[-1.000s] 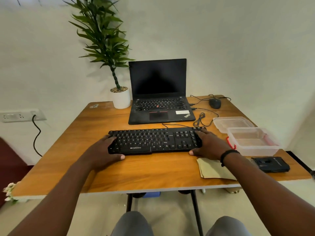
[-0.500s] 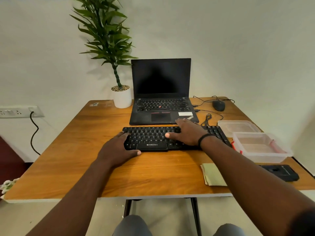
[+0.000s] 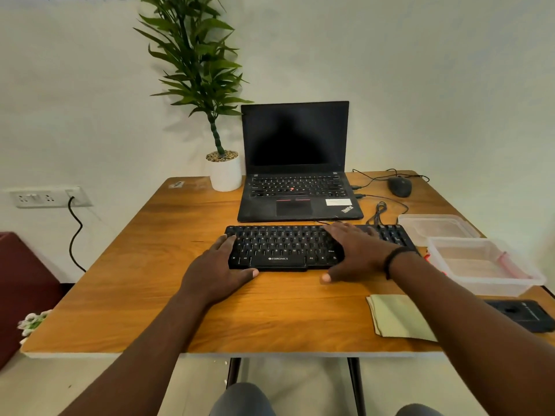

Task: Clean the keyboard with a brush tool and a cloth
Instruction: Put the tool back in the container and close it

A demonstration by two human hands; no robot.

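— Lying flat across the middle of the black keyboard [image 3: 282, 247], the right hand [image 3: 353, 253] has its fingers straight and spread over the keys, thumb down on the wooden table [image 3: 144, 283] at the near edge. Does the left hand [image 3: 217, 270] hold anything?

— It grips the keyboard's left end: fingers curled onto the side keys, thumb along the front edge. The keyboard sits crosswise at the table's centre, just in front of the open laptop [image 3: 295, 175], whose screen is dark.

— And the cloth?

— A folded yellowish cloth [image 3: 396, 315] lies on the table near the front edge, partly under the right forearm, apart from the keyboard. Nobody is touching it.

— What is to the right?

— A clear plastic container [image 3: 483, 265] with a red clip, its lid [image 3: 435, 226] lying just behind it, both beside the keyboard's right end. A flat black case [image 3: 522, 313] rests near the front right corner; what it holds cannot be told.

— Behind?

— A mouse [image 3: 399, 186] with its cable at the far right, and a potted plant [image 3: 220, 151] in a white pot left of the laptop. A wall socket [image 3: 48, 197] with a black cord sits at the left.
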